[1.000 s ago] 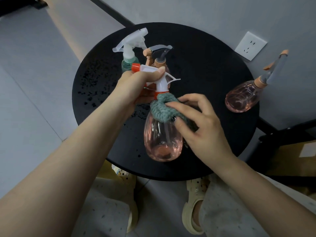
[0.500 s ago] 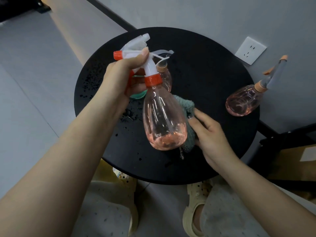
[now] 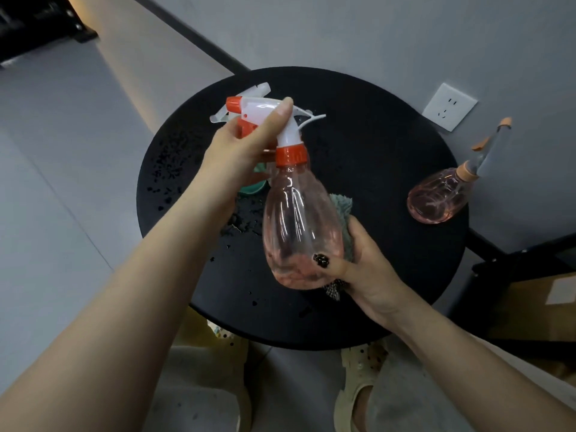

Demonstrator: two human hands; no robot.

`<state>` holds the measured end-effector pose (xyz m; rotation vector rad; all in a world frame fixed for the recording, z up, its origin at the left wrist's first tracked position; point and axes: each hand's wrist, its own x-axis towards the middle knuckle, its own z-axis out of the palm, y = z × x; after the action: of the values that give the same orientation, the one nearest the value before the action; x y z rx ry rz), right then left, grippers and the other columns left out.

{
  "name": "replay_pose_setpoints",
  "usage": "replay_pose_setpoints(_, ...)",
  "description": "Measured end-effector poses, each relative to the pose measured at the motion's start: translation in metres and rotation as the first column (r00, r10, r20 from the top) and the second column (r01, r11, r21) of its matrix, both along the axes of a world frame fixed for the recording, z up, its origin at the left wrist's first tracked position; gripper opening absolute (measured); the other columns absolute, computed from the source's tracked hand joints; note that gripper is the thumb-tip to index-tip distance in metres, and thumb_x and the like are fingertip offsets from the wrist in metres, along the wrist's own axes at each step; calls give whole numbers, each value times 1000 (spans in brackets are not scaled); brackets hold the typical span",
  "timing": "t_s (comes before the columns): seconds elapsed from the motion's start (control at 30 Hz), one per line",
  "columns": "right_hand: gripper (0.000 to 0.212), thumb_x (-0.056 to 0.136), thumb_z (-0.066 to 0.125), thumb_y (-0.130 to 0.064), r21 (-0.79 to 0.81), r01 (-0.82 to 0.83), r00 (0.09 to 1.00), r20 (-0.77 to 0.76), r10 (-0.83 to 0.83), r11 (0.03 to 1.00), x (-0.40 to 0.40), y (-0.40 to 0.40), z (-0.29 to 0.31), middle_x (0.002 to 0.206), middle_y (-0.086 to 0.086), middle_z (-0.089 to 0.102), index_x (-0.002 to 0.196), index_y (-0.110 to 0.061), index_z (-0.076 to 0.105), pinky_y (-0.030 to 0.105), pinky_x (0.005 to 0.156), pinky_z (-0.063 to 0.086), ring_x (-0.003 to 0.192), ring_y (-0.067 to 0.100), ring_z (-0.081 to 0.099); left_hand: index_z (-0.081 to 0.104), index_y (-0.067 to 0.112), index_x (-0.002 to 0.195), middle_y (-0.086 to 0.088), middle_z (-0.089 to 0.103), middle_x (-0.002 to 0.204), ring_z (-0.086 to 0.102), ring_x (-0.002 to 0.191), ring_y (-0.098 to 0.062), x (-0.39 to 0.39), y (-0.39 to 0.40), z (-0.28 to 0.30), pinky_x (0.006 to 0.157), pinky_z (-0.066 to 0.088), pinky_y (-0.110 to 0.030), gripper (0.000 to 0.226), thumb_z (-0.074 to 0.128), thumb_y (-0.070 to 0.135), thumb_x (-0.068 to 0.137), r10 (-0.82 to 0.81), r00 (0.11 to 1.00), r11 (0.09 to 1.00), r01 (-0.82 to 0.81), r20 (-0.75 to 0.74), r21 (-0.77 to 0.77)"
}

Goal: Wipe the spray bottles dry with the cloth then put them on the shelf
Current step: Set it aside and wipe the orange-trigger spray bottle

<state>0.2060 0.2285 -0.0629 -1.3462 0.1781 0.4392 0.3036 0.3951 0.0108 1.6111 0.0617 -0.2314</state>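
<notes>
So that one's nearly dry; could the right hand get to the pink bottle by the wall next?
Probably yes: the table between is bare, but the right hand grips the cloth.

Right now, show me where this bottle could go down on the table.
Bare black top lies between the held bottle and the pink bottle, and along the far rim. The left side is wet; bottles crowd behind the left hand.

A plain indoor room, likely a home — grey wall with a wall socket [image 3: 449, 111], small round black table [image 3: 389, 169].
</notes>
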Motion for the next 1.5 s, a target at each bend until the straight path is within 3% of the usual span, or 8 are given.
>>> replay_pose_setpoints(0.13, 90, 49, 82, -29, 16, 61, 996, 71, -62, 998, -1, 1, 1, 117, -3, 66, 130, -21, 44, 30, 89, 52, 110, 14, 62, 46, 21, 113, 5, 51, 116, 54, 103, -12, -5, 3, -4, 83, 50, -29, 76, 68, 70, 60, 211, 906, 833, -363, 367, 418)
replay_pose_setpoints(0.23, 84, 49, 81, -30, 18, 116, 987, 106, -117, 993, -2, 3, 1, 113, -5, 67, 126, -24, 47, 22, 80, 53, 106, 12, 64, 46, 15, 107, 4, 45, 104, 51, 98, -19, -14, -2, -5, 82, 48, -35, 65, 71, 59, 65, 158, 809, 732, -481, 566, 483)
replay_pose_setpoints(0.47, 71, 66, 83, -2, -93, 214, 951, 249, -186, 972, -3, 7, 3, 111, -7, 65, 121, -24, 45, 13, 77, 50, 102, 1, 63, 60, 25, 79, 13, 60, 73, 57, 68, 6, -12, -18, -7, 64, 47, -9, 30, 72, 52, 73, 96, 930, 847, -264, 356, 462)
replay_pose_setpoints(0.67, 99, 59, 84, -43, -392, 345, 886, 435, -158, 853, -4, 6, -4, 136, -7, 45, 141, -25, 32, 30, 104, 42, 127, 7, 45, 61, 14, 72, -13, 71, 84, 70, 79, -26, -5, -18, -9, 77, 58, -45, 33, 74, 43, 71, 178, 976, 955, -202, 128, 217)
replay_pose_setpoints(0.87, 85, 73, 71, -49, -498, 351, 832, 555, -19, 793, -4, -1, 4, 134, -9, 35, 142, -21, 31, 8, 99, 35, 125, -2, 40, 62, -3, 99, -6, 69, 80, 66, 61, -12, -3, -10, -5, 56, 56, -28, 39, 69, 31, 82, 159, 987, 986, -158, -22, 48)
replay_pose_setpoints(1.0, 47, 97, 38, -47, -631, 355, 688, 676, 265, 690, -5, -9, 9, 136, -5, 36, 139, -26, 35, 19, 102, 37, 126, 6, 40, 60, -4, 109, 1, 64, 74, 62, 54, -8, 1, 0, -6, 49, 52, -25, 41, 65, 29, 84, 127, 988, 992, -125, -92, 22)
replay_pose_setpoints(1.23, 31, 95, 54, -24, -774, 530, 199, 510, 837, 346, -2, -17, 14, 130, 2, 42, 126, -25, 49, 48, 105, 36, 117, 29, 44, 56, 14, 73, 5, 65, 67, 61, 52, -6, -3, -1, -12, 46, 49, -22, 23, 69, 31, 81, 38, 996, 994, -30, -76, 102)
replay_pose_setpoints(1.5, 35, 92, 47, -25, -781, 436, 555, 625, 549, 447, 11, -6, 24, 125, 1, 53, 125, -21, 59, 53, 105, 33, 113, 23, 48, 64, 12, 73, 1, 62, 66, 54, 56, -7, -11, -13, -19, 54, 42, -22, 28, 74, 38, 76, -63, 998, 969, 59, 10, 242)
